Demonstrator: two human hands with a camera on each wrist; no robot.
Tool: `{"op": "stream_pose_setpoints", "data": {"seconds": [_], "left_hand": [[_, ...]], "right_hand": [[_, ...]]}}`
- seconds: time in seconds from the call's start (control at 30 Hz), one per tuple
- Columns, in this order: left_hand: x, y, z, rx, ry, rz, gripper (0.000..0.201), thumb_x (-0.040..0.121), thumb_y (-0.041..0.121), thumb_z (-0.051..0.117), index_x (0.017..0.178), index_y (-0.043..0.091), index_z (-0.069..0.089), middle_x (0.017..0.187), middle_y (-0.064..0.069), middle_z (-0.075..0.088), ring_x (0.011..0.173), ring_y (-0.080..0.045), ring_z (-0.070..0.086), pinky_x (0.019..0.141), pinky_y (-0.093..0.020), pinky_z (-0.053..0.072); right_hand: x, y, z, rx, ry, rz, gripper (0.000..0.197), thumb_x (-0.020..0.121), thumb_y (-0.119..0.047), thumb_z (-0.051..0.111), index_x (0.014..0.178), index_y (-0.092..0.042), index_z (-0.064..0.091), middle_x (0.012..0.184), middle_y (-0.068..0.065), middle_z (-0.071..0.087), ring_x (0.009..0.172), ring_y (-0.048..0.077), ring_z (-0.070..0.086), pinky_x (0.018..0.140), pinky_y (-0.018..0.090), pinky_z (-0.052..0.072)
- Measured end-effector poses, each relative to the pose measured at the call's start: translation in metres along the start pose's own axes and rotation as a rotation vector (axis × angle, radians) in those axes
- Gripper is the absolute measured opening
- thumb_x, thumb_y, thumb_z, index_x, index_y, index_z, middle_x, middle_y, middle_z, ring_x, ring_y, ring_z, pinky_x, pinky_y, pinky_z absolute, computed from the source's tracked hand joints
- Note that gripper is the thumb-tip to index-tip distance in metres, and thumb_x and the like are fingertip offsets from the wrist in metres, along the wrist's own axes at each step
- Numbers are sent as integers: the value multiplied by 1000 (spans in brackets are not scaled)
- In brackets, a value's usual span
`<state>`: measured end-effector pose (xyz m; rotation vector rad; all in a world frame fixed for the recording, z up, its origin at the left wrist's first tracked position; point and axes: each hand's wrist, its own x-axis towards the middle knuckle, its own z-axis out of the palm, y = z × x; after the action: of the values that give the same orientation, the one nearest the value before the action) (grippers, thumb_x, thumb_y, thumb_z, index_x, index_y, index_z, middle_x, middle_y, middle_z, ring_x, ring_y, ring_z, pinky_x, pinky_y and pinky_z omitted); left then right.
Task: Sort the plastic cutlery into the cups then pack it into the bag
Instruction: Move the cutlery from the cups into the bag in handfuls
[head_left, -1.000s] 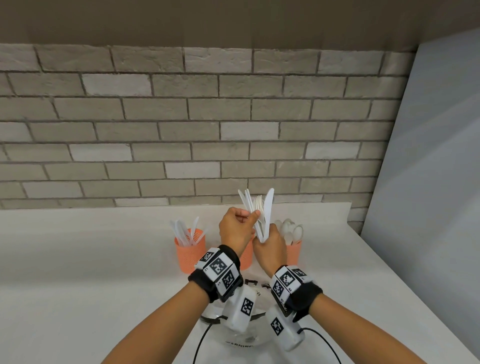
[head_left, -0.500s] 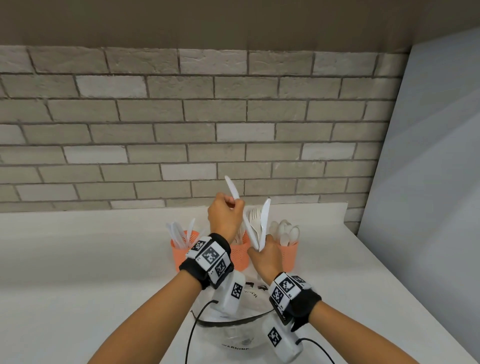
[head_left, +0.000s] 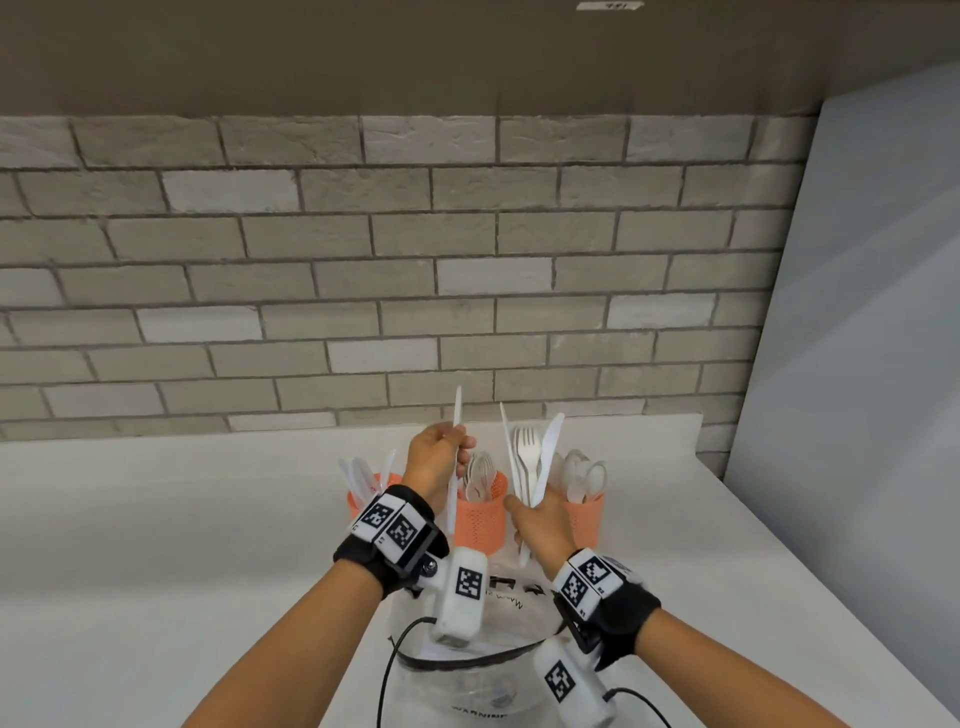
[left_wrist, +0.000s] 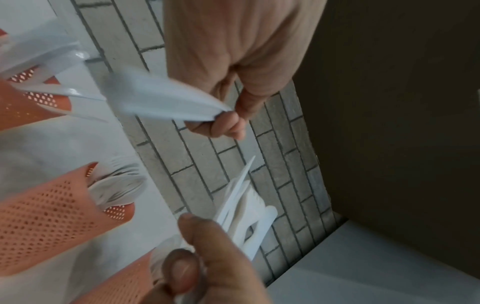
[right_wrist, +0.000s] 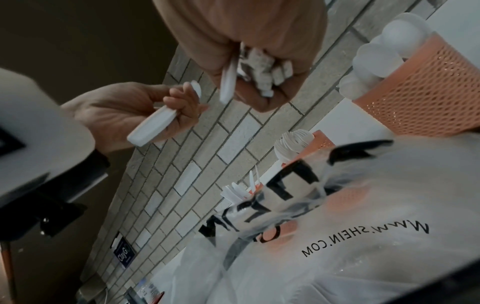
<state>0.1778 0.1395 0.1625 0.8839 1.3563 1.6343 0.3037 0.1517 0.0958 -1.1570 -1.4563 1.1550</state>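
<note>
In the head view the left hand (head_left: 435, 464) pinches a single white knife (head_left: 455, 457) upright, above and between the left cup (head_left: 370, 496) of knives and the middle cup (head_left: 480, 512) of forks. The right hand (head_left: 540, 525) grips a bundle of cutlery (head_left: 531, 457), forks and knives fanned upward, in front of the right cup (head_left: 586, 512) of spoons. All three orange mesh cups stand in a row on the white counter (head_left: 156, 545); the clear bag (head_left: 467, 670) lies open just below the wrists. The left wrist view shows the left thumb and fingers (left_wrist: 226, 125) closed on the knife's blurred blade. The right wrist view shows the right fingers (right_wrist: 262, 61) curled round the handle ends of the bundle, with the printed bag beneath.
</note>
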Motion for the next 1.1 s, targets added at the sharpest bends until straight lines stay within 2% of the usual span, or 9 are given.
{"op": "stream_pose_setpoints", "data": {"seconds": [0.07, 0.17, 0.33, 0.47, 0.63, 0.8, 0.87, 0.97, 1.1], "left_hand": [[-1, -6, 1, 55, -25, -51, 15, 95, 10, 49, 80, 9, 53, 65, -4, 48, 48, -10, 39, 37, -14, 36], [-4, -10, 6, 75, -29, -90, 3, 97, 11, 45, 100, 11, 45, 65, -3, 45, 49, -12, 39, 37, -17, 35], [-4, -12, 13, 156, -41, -110, 17, 95, 17, 46, 110, 12, 42, 57, 0, 36, 36, -7, 31, 33, -14, 24], [-4, -15, 18, 189, -33, -99, 22, 86, 26, 63, 98, 8, 57, 60, 0, 44, 41, -9, 36, 36, -15, 27], [-3, -20, 23, 177, 5, -33, 15, 87, 23, 64, 79, 13, 57, 62, -1, 48, 26, -1, 36, 31, -12, 26], [3, -25, 25, 148, 51, -7, 15, 89, 18, 60, 74, 17, 55, 63, -1, 51, 47, -10, 45, 35, -14, 33], [7, -26, 26, 186, 76, 0, 15, 90, 17, 58, 75, 17, 54, 65, -1, 53, 53, -13, 46, 44, -19, 37], [12, -29, 26, 259, 124, 17, 15, 89, 16, 54, 74, 16, 50, 69, -4, 54, 66, -23, 53, 62, -29, 43], [14, -25, 28, 288, 192, 47, 20, 92, 16, 48, 103, 0, 52, 83, -10, 55, 82, -29, 55, 77, -37, 46]], "right_hand": [[0, 0, 0, 10, -5, -11, 7, 89, -5, 54, 93, -9, 59, 77, 9, 60, 63, 17, 54, 57, 26, 45], [2, 1, 0, 16, -6, -3, 8, 89, -4, 54, 93, -9, 58, 73, 5, 58, 58, 13, 52, 52, 21, 43], [3, 2, 2, 14, -13, 2, 14, 90, -5, 54, 102, -8, 60, 85, 8, 63, 66, 15, 57, 57, 19, 47], [3, 1, 4, 10, -11, -28, 16, 89, -5, 54, 104, -10, 59, 98, 16, 67, 82, 24, 63, 71, 29, 53], [3, 3, 6, -26, -51, -57, 17, 88, 1, 53, 103, -7, 57, 90, 18, 64, 70, 19, 59, 59, 21, 48], [6, 6, 8, -53, -80, -57, 15, 87, 1, 54, 101, -3, 56, 79, 11, 60, 59, 12, 57, 50, 17, 47], [6, 7, 8, -50, -113, -50, 11, 88, -3, 55, 99, -5, 52, 70, 6, 55, 42, 2, 52, 42, 15, 42], [4, 5, 8, 0, -161, -46, 16, 91, -13, 58, 101, -4, 50, 60, 4, 49, 30, 3, 44, 35, 16, 37], [3, 0, 8, 45, -188, -53, 29, 92, -23, 57, 105, 2, 50, 56, 6, 47, 28, 4, 43, 33, 16, 36]]}}
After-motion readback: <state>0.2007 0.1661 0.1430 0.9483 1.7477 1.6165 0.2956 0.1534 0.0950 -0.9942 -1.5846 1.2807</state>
